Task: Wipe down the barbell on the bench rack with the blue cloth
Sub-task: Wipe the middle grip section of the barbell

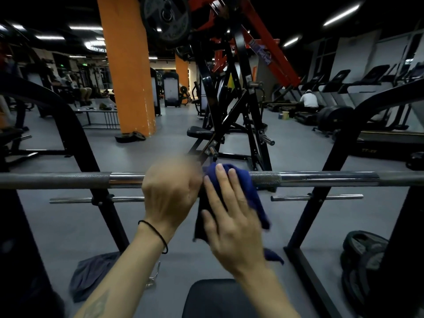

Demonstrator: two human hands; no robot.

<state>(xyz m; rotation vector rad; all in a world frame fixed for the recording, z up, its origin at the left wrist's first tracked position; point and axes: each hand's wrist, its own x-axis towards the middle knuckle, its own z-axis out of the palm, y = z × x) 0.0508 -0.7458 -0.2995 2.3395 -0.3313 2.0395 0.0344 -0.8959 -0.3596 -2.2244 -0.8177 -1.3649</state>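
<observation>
Across mid-frame we see the barbell (68, 180) on the rack. Our right hand (229, 216) lies flat, fingers straight, pressing the blue cloth (254, 198) draped over it; our left hand (169, 191), blurred, curls around the bar.

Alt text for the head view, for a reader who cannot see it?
A right hand presses a blue cloth over a barbell resting across a bench rack; the left hand, blurred, curls around the bar beside it. Gym machines stand behind.
</observation>
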